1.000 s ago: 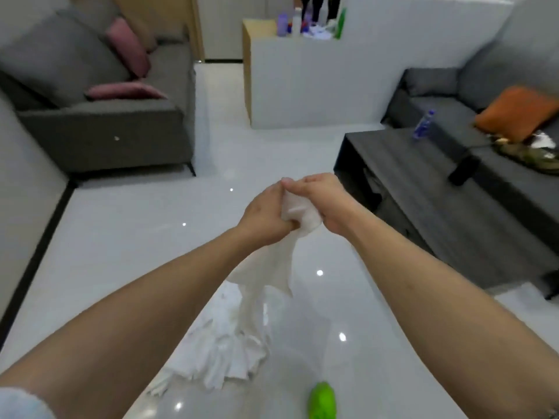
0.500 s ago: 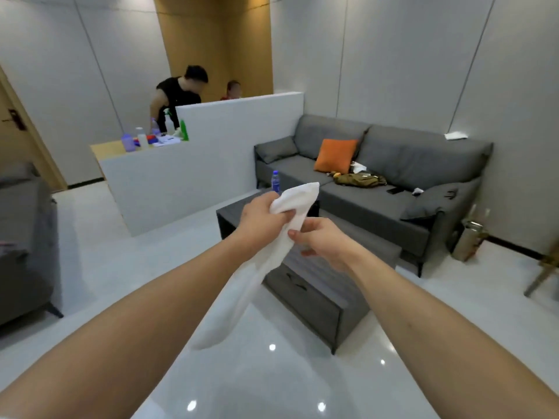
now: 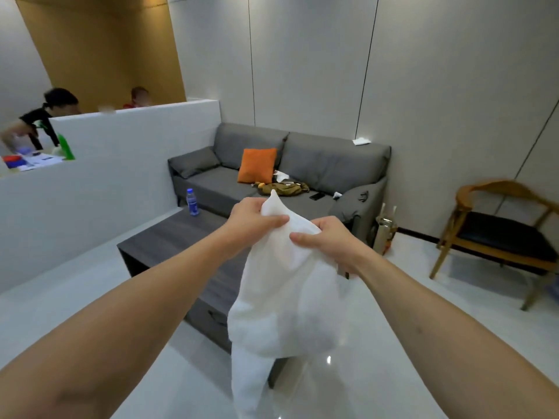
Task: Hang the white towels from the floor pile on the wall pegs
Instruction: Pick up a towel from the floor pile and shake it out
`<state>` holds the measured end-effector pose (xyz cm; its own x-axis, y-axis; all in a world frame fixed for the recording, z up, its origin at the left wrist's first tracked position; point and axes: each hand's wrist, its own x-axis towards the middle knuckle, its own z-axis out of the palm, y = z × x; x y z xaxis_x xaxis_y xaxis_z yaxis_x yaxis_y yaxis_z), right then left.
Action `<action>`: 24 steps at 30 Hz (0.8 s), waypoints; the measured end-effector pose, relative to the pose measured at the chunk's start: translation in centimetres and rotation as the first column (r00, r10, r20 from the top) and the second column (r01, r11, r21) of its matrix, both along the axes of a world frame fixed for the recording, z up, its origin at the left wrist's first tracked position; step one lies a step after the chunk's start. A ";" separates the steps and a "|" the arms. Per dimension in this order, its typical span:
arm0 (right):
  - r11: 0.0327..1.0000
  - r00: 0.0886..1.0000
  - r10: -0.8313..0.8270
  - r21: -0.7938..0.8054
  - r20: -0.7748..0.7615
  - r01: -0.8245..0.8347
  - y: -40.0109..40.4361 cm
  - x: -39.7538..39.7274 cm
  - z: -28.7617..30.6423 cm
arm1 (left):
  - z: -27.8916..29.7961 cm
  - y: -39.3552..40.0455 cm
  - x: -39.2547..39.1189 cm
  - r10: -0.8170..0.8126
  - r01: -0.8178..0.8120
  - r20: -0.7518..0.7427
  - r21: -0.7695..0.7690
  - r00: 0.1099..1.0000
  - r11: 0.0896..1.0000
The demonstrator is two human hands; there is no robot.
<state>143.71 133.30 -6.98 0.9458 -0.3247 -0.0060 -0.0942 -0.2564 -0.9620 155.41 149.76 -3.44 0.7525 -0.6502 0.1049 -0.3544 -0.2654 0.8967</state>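
I hold one white towel up in front of me with both hands. My left hand pinches its top edge near a raised corner. My right hand grips the same edge a little to the right and lower. The cloth hangs down between my forearms, bunched in the middle with a narrow tail below. The floor pile and the wall pegs are out of view.
A dark coffee table with a water bottle stands just ahead. Behind it is a grey sofa with an orange cushion. A wooden chair sits at the right. A white partition and two people are at the left.
My view has swung up from the floor pile and round to the right. The towel has come up with my hands, and my right hand now grips its top edge, spreading it.
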 end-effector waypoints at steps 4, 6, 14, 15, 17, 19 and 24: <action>0.996 0.997 -0.002 -0.088 -0.080 -0.005 -5.2 5.0 0.0 | -0.4 -5.6 6.1 0.028 -0.027 0.029 -0.009 0.999 1.000; 0.990 0.990 0.023 -0.131 -0.140 -0.042 -8.1 8.4 0.1 | -0.6 -7.7 10.0 0.055 -0.054 0.066 -0.017 0.996 0.998; 0.912 0.982 -0.094 -0.410 -0.162 0.020 -17.7 26.9 0.9 | 0.1 -10.9 26.5 0.359 -0.354 0.106 -0.066 0.927 0.933; 0.896 0.986 -0.093 -0.443 -0.138 0.022 -18.4 29.2 1.0 | 0.4 -10.6 28.3 0.395 -0.389 0.110 -0.072 0.912 0.919; 0.840 0.993 -0.074 -0.542 -0.090 0.013 -19.2 33.8 1.4 | 0.6 -10.1 31.5 0.466 -0.458 0.128 -0.093 0.875 0.884; 0.790 0.999 -0.041 -0.613 -0.020 0.020 -19.4 38.4 1.7 | 0.7 -9.5 34.5 0.539 -0.527 0.135 -0.118 0.831 0.842; 0.769 0.978 0.208 -0.623 0.032 -0.143 -20.3 49.8 4.0 | 1.6 -7.2 42.6 0.744 -0.735 0.153 -0.123 0.650 0.667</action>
